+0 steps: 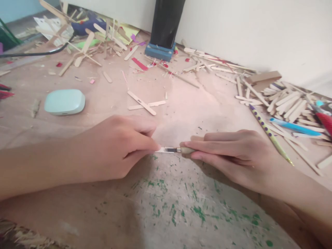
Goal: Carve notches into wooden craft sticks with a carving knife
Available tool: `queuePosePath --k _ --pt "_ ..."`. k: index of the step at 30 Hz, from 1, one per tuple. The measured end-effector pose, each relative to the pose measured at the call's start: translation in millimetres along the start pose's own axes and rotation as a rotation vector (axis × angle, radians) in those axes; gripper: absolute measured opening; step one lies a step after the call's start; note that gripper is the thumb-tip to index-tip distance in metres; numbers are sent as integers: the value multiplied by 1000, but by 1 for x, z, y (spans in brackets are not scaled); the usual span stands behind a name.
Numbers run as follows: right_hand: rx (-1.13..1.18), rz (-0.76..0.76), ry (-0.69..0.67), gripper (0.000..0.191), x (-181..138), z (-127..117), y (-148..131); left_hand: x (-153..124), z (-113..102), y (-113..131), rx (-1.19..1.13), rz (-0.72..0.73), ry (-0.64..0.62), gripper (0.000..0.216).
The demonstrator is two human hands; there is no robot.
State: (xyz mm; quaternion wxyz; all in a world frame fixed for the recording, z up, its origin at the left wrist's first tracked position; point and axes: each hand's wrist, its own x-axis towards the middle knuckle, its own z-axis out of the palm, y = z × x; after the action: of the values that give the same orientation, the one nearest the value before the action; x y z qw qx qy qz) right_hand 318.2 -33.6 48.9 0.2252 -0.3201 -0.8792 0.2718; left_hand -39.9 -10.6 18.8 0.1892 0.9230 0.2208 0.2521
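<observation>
While you look down through the head camera: both your hands meet at the middle of the frame, on a worn pinkish-brown board tabletop (186, 110).
Left hand: your left hand (116, 147) comes in from the left edge, knuckles up. Thumb and forefinger are pinched together on the left end of a thin pale wooden strip (161, 150), pressing it to the board.
Right hand: your right hand (228, 154) comes in from the lower right. Its fingers are closed round a small pale-handled knife (186, 150), forefinger stretched along the top.
Blade: the narrow metal blade (171, 150) lies along the strip, tip towards your left fingertips, and seems to touch it.
Strip: it sits at the centre between the two hands. Only a short part shows; the rest is under your fingers.
Progress: by the look of it, the cutting is under way and not finished. No loose offcut shows beside the blade, and you cannot tell whether the wood is cut through.
Spare sticks: a heap of flat pale wooden craft sticks (287, 102) lies at the right edge, and two pale sticks lying crossed (142, 103) sit just above your hands.
Upper left: a loose tangle of long wooden sticks (83, 48).
Other things: a pale green rounded plastic case (64, 101) at left; a yellow-green pencil with purple dots (269, 133) and a light blue pen (294, 127) near your right wrist; a black post on a blue base (160, 52) at top centre; green paint flecks (199, 211) on the lower board.
</observation>
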Motion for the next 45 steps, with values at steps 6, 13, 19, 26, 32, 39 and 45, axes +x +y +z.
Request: queuePosePath --k 6,13,19,26,32,39,45 --pt "-15 1 6 28 1 3 -2 3 -5 4 10 -5 -48 48" --pt "21 59 13 26 -3 -1 -3 6 -6 4 -13 19 -58 50" --pt "50 22 -29 27 -2 2 -2 3 -8 6 18 4 -90 53" --pt "28 51 -15 34 -3 2 -8 1 -6 4 4 -37 -119 49" --pt "4 28 -29 34 0 -3 -13 3 -9 6 35 -20 -137 44" --pt "18 -13 -115 30 -1 -4 -14 -1 -3 -1 47 131 -53 50" --pt "73 -28 -94 25 -1 3 -8 -3 2 2 65 109 -34 37"
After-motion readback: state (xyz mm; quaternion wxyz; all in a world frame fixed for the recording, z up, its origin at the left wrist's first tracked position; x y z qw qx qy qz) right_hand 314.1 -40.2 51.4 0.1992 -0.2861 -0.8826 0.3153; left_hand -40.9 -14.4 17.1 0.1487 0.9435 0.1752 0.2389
